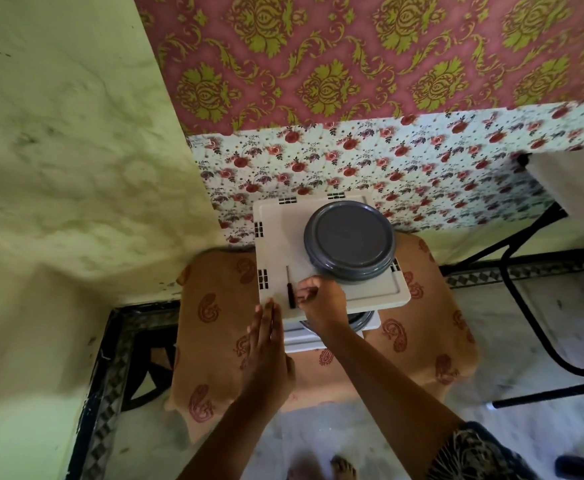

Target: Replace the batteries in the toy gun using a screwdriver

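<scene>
A small screwdriver (289, 289) with a black handle and thin metal shaft lies on the white top of a plastic storage unit (276, 237), near its front left corner. My right hand (321, 299) rests on that top just right of the handle, fingers curled close to it but not around it. My left hand (266, 348) is flat with fingers straight, hovering at the unit's front left edge and holding nothing. No toy gun or batteries are in view.
A grey round lidded container (349, 239) stands on the unit's top at the right. The unit sits on a stool draped in an orange patterned cloth (214, 341). A black metal table frame (526, 306) stands at the right. Walls close in at left and behind.
</scene>
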The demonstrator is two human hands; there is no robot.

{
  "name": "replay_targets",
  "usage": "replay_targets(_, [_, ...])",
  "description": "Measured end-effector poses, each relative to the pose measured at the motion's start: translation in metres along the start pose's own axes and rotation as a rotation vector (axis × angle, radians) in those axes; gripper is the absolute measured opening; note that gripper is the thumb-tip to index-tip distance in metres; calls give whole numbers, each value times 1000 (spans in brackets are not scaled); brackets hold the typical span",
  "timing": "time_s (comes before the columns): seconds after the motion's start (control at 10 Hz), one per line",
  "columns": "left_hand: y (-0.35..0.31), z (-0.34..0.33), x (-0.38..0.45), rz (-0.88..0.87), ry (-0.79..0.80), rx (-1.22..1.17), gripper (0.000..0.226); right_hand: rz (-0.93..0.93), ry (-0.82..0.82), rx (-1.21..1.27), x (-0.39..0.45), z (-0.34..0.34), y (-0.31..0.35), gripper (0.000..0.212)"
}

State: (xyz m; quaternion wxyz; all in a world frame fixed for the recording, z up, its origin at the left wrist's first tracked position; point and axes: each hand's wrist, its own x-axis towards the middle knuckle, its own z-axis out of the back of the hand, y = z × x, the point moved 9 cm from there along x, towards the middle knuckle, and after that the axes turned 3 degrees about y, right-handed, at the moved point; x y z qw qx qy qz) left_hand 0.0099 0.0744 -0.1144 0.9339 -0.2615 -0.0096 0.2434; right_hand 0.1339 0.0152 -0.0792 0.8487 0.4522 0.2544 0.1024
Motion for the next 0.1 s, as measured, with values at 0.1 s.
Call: replay_targets(0.1, [-4,3,-3,8,-60,-51,88,-23,-18,122,-15,16,-11,21])
